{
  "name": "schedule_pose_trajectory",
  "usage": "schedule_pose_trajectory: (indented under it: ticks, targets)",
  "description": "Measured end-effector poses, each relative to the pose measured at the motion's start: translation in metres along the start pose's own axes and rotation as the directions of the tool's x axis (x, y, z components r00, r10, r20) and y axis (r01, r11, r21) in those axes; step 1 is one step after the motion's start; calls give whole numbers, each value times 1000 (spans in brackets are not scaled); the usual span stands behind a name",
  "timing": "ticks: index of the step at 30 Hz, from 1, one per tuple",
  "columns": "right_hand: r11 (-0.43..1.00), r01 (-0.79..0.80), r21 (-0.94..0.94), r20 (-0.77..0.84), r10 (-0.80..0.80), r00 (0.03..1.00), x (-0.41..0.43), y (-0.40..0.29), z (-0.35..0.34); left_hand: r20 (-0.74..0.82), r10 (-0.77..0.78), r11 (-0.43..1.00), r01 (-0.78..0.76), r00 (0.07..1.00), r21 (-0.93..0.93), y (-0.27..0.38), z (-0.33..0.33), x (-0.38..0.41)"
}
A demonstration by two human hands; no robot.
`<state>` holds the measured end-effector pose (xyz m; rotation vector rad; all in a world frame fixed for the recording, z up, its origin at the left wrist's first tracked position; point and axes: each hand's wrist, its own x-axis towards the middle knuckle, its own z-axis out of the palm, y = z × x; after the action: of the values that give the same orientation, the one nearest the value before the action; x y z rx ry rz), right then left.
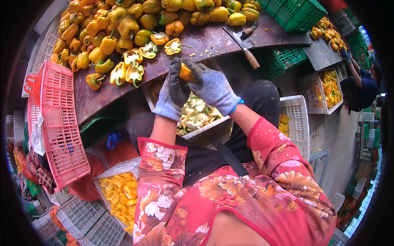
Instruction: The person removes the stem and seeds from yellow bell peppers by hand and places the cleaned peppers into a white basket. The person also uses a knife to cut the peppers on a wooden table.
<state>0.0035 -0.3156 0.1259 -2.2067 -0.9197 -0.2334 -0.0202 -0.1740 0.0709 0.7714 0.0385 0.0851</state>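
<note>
My left hand and my right hand, both in grey gloves with dark palms, hold a yellow-orange bell pepper piece between them. Below them a crate holds pale pepper cores and seeds. Halved bell peppers lie cut side up on the dark worktable, left of my hands. A large heap of whole yellow and orange bell peppers covers its far left part. A broad-bladed knife rests with its wooden handle over the table edge, beside a second dark handle.
A pink plastic crate stands at the left. Crates of yellow pepper pieces are at lower left and right. A green crate sits on the table's far right. A person works at the far right.
</note>
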Motion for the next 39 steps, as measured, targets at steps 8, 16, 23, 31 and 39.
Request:
schedule_pose_trajectory:
  ticks: [8,16,23,31,39]
  targets:
    - [-163,-606,778,623,317,715,14,21,-5,70,-85,990,92,994,-104,14,2,3]
    - [307,-434,847,230,524,820,-22,88,-107,-446,-112,992,126,888,3,11,-21,6]
    - [478,-139,-868,293,716,634,-69,81,-217,-426,-265,962,209,865,-175,3,-20,5]
    - [927,-92,-362,178,166,970,52,97,-1,-477,-239,967,165,846,-192,4,-29,7]
    - [726,-661,189,284,604,745,107,77,68,-552,-161,983,79,818,-168,17,-21,11]
